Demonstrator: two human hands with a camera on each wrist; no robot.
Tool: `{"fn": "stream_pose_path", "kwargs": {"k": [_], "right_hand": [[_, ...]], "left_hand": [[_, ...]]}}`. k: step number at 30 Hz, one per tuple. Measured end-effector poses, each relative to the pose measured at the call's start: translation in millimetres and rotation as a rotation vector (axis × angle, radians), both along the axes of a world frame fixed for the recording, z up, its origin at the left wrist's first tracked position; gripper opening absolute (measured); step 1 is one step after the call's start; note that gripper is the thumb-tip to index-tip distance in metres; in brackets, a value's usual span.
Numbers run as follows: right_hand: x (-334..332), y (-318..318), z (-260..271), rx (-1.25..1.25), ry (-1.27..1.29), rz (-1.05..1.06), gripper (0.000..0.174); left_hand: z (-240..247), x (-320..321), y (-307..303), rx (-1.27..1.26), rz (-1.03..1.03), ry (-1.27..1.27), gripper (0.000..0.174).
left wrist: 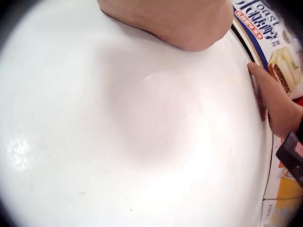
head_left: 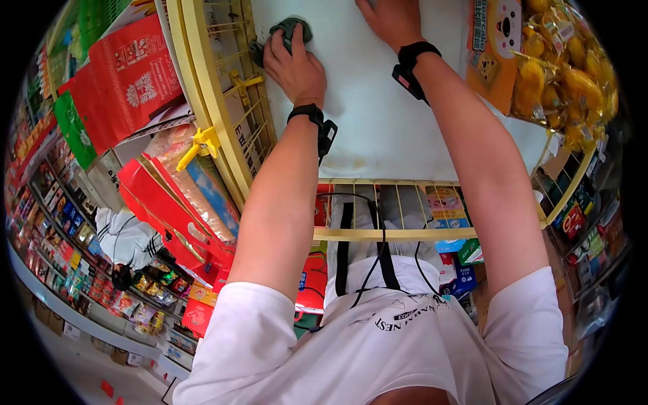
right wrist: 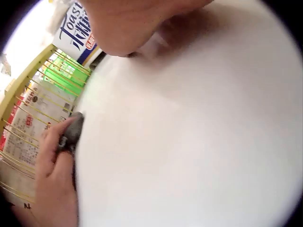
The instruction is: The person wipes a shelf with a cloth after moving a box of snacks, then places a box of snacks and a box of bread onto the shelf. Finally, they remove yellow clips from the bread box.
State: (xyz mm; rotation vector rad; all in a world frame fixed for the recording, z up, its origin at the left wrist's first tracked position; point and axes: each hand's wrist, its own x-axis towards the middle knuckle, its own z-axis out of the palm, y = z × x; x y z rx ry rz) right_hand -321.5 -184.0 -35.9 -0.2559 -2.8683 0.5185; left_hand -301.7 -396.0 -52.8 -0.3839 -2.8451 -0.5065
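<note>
A dark green cloth point(head_left: 291, 30) lies bunched under the fingers of the left hand point(head_left: 295, 73), at the left side of a white shelf surface point(head_left: 385, 128). In the right wrist view, the left hand point(right wrist: 56, 177) grips the grey-looking cloth point(right wrist: 73, 132) between fingers and thumb. The right hand point(head_left: 393, 21) is at the top of the head view, its fingertips cut off. The left wrist view has the right hand point(left wrist: 279, 99) resting at the white surface's edge, fingers extended. Whether it holds anything small is hidden.
A yellow wire rack point(head_left: 233, 101) borders the surface on the left, with a yellow clip point(head_left: 199, 147) and red packages point(head_left: 135, 81) beside it. Bagged yellow snacks point(head_left: 570, 74) stand at the right. A toast package point(left wrist: 279, 47) is beyond the far edge.
</note>
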Motion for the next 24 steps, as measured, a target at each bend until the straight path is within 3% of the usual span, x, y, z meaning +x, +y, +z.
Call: {"fn": "stream_pose_path", "kwargs": {"k": [4,7,9,14,15,22,24], "right_hand": [[30,-13,27,-0.151,-0.082,-0.074,0.065],[89,-23,56,-0.306,-0.078,-0.029,0.047],[141,-31,91,-0.446,-0.258,-0.044,0.044],[259,-20,177,-0.58,-0.45,-0.213,0.035],[284,-15,177,-0.584,-0.387,-0.258,0.034],[386,26,196,-0.334,-0.295,-0.586,0.034],[404,24,188,0.083,-0.347,-0.689,0.04]], "left_hand": [[-3,-1,1,0.006,0.006,0.026,0.053],[-3,-3,1,-0.029,0.008,0.057,0.05],[0,-3,-1,-0.003,0.0,0.067,0.051],[22,-14,-11,-0.123,-0.078,-0.155,0.048],[32,-17,-12,-0.112,-0.093,-0.23,0.047],[77,-37,-10,0.085,-0.167,-0.277,0.045],[73,-59,-5,0.058,-0.215,-0.282,0.044]]}}
